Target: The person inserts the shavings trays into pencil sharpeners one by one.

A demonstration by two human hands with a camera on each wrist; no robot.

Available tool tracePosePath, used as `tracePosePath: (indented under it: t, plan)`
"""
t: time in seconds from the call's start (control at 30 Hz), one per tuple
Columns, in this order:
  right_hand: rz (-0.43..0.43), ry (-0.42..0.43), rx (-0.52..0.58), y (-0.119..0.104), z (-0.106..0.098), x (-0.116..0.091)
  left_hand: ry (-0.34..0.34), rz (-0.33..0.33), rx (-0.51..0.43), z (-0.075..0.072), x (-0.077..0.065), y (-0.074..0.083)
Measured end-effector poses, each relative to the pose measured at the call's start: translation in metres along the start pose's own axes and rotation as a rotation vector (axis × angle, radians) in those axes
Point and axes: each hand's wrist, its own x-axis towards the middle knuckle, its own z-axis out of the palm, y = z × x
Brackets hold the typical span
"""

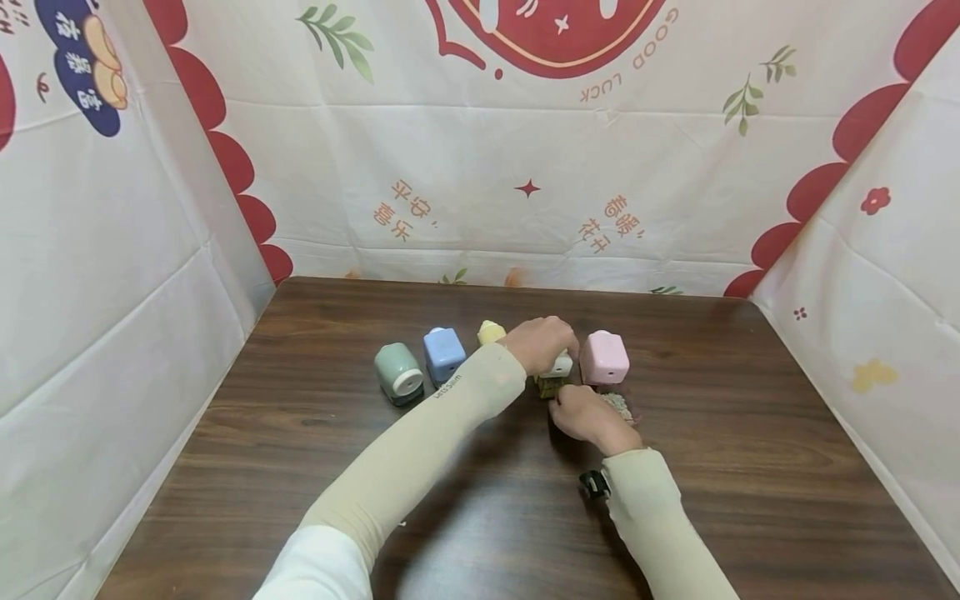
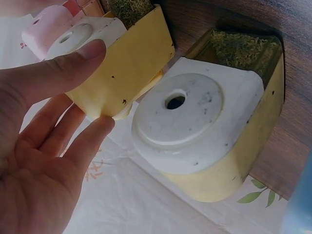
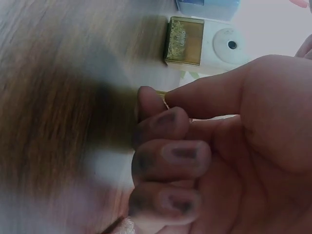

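My left hand (image 1: 542,343) grips a white-and-yellow pencil sharpener (image 2: 119,68), thumb on one side and fingers on the other. The sharpener's shavings drawer (image 1: 551,387), with greenish-brown shavings inside, sticks out of its front. My right hand (image 1: 588,414) is at that drawer, thumb and index finger pinching its yellowish edge (image 3: 162,93); the other fingers are curled and hide most of it. Beside the left hand, another white-and-yellow sharpener (image 2: 195,122) stands with shavings in its drawer (image 2: 246,51). A pink sharpener (image 1: 604,358) stands to the right.
In front of the pink sharpener lies a heap of shavings (image 1: 618,406), apparently in its drawer, partly behind the right hand. A blue sharpener (image 1: 444,354) and a green sharpener (image 1: 399,371) stand to the left on the brown table (image 1: 300,467). A patterned cloth (image 1: 480,150) hangs behind.
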Motion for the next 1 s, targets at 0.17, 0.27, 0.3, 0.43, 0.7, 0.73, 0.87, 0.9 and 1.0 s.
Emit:
tracePosePath:
  t: [0.17, 0.27, 0.3, 0.43, 0.7, 0.73, 0.87, 0.9, 1.0]
  plan:
    - [0.022, 0.002, 0.029, -0.0004, 0.0014, 0.0027, 0.009, -0.002, 0.004, 0.0021, 0.0008, -0.0017]
    - [0.030, 0.004, 0.041, -0.0005, 0.0025, 0.0037, 0.016, -0.004, 0.001, 0.0032, 0.0012, -0.0020]
    - [0.033, 0.005, 0.045, -0.0007, 0.0027, 0.0042, 0.018, -0.003, 0.000, 0.0034, 0.0014, -0.0020]
    - [0.040, 0.016, 0.057, -0.0016, 0.0032, 0.0054, 0.011, -0.005, -0.004, 0.0038, 0.0018, -0.0012]
    - [0.010, 0.033, 0.031, -0.0028, 0.0026, 0.0073, 0.013, -0.003, -0.007, 0.0053, 0.0019, -0.0022]
    - [0.011, 0.031, 0.032, -0.0029, 0.0025, 0.0079, 0.013, -0.003, -0.006, 0.0050, 0.0014, -0.0020]
    - [0.018, 0.028, 0.039, -0.0040, 0.0015, 0.0086, 0.022, 0.004, -0.003, 0.0047, 0.0012, -0.0020]
    - [0.017, 0.030, 0.042, -0.0038, 0.0015, 0.0089, 0.023, 0.006, -0.004, 0.0047, 0.0012, -0.0020]
    - [0.020, 0.032, 0.052, -0.0041, 0.0013, 0.0101, 0.020, 0.008, -0.006, 0.0044, 0.0014, -0.0023]
